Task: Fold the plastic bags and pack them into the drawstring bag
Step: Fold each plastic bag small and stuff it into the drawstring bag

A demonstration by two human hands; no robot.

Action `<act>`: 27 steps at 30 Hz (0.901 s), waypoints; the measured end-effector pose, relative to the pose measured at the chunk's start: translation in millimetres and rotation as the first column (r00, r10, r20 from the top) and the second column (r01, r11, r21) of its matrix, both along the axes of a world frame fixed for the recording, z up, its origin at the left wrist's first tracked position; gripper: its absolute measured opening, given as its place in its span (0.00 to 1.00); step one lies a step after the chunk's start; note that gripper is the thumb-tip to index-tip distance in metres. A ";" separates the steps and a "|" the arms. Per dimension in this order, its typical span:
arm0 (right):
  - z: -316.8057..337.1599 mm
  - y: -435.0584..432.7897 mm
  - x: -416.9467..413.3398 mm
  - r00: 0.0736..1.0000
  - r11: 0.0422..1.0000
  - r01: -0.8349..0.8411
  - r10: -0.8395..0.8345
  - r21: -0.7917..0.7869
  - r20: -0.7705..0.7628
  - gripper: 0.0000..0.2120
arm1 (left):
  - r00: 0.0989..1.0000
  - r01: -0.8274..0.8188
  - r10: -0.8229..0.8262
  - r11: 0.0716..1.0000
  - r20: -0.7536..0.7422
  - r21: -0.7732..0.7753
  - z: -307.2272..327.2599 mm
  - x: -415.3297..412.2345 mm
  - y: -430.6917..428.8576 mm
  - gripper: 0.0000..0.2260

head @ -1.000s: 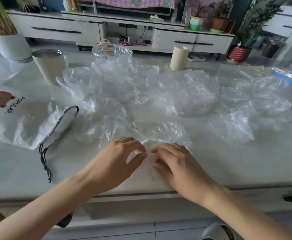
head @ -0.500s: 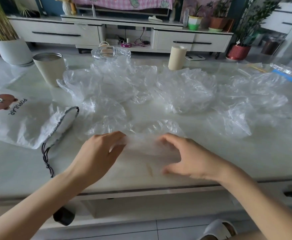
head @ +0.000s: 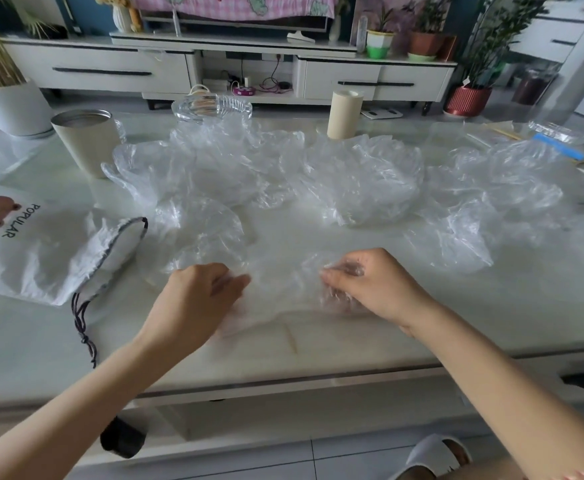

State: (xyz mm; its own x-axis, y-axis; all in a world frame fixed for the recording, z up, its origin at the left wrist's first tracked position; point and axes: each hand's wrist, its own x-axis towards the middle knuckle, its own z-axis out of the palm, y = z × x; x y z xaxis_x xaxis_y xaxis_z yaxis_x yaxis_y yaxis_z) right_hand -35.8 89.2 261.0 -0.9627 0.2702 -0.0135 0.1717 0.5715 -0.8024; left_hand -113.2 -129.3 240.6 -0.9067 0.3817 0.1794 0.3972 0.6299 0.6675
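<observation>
A clear plastic bag (head: 282,289) lies stretched flat on the pale table between my hands. My left hand (head: 199,299) holds its left end, fingers curled on the film. My right hand (head: 366,284) grips its bunched right end, with crumpled plastic showing under the fingers. Several more crumpled clear plastic bags (head: 360,178) are heaped across the middle and right of the table. The white drawstring bag (head: 48,251) with a brown bear print lies at the left, its dark-edged mouth open towards the bags and its dark cord (head: 84,327) trailing to the front.
A beige cup (head: 88,142) stands at the back left, a glass dish (head: 211,107) and a beige cylinder (head: 344,114) at the far edge. Blue-edged packets (head: 557,147) lie far right. The table's front edge (head: 283,384) runs just below my wrists.
My hands have moved apart along the bag, spreading it sideways. The right hand has gone from lying flat on the plastic to gripping its bunched end.
</observation>
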 end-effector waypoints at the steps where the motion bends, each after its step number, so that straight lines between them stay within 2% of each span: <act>1: -4.6 -1.9 -4.4 0.998 0.997 0.057 -0.056 0.048 -0.008 0.15 | 0.999 -0.042 0.042 0.999 -0.009 -0.020 -1.7 0.6 2.9 0.20; 4: -13.5 -8.4 -12.9 0.984 0.957 0.176 -0.181 0.230 0.000 0.19 | 0.982 -0.148 0.119 0.966 -0.144 -0.211 -2.0 3.6 11.2 0.16; 7: -16.0 -13.7 -14.9 0.967 0.873 0.246 -0.248 0.421 -0.053 0.22 | 0.959 -0.231 0.160 0.920 -0.234 -0.317 -1.3 4.2 15.1 0.15; 11: -20.0 -14.3 -15.5 0.959 0.764 0.275 -0.263 0.584 -0.109 0.17 | 0.935 -0.280 0.149 0.865 -0.321 -0.415 0.1 3.1 19.2 0.15; 14: -20.8 -11.4 -16.0 0.954 0.747 0.292 -0.274 0.597 -0.125 0.13 | 0.917 -0.264 0.129 0.905 -0.377 -0.334 -4.6 0.7 18.7 0.15; 18: -29.1 4.4 -14.9 0.940 0.695 0.337 -0.218 0.635 -0.261 0.11 | 0.910 -0.119 0.046 0.981 -0.413 -0.154 -12.4 -5.5 14.1 0.12; 20: -32.2 15.1 -14.7 0.934 0.702 0.348 -0.199 0.621 -0.298 0.09 | 0.917 -0.035 -0.006 0.995 -0.398 -0.097 -7.3 -1.6 13.7 0.15; 22: -33.8 23.8 -15.1 0.940 0.729 0.324 -0.176 0.603 -0.292 0.05 | 0.939 -0.039 0.036 0.999 -0.343 -0.002 -0.1 4.2 14.5 0.19; 23: -34.0 27.5 -15.7 0.945 0.756 0.307 -0.173 0.578 -0.276 0.03 | 0.955 -0.060 0.076 0.996 -0.286 0.064 4.2 6.6 15.4 0.20; 24: -30.7 29.7 -15.1 0.946 0.801 0.307 -0.199 0.514 -0.254 0.07 | 0.976 -0.070 0.100 0.985 -0.195 0.157 8.9 7.7 15.9 0.20; 25: -24.2 31.4 -14.2 0.943 0.865 0.314 -0.238 0.392 -0.231 0.12 | 0.993 -0.077 0.097 0.962 -0.065 0.261 15.8 6.9 15.9 0.19; 27: 1.0 24.4 -9.2 0.951 0.968 0.250 -0.249 -0.019 -0.185 0.18 | 0.982 -0.072 0.004 0.931 0.186 0.359 32.6 5.8 15.3 0.16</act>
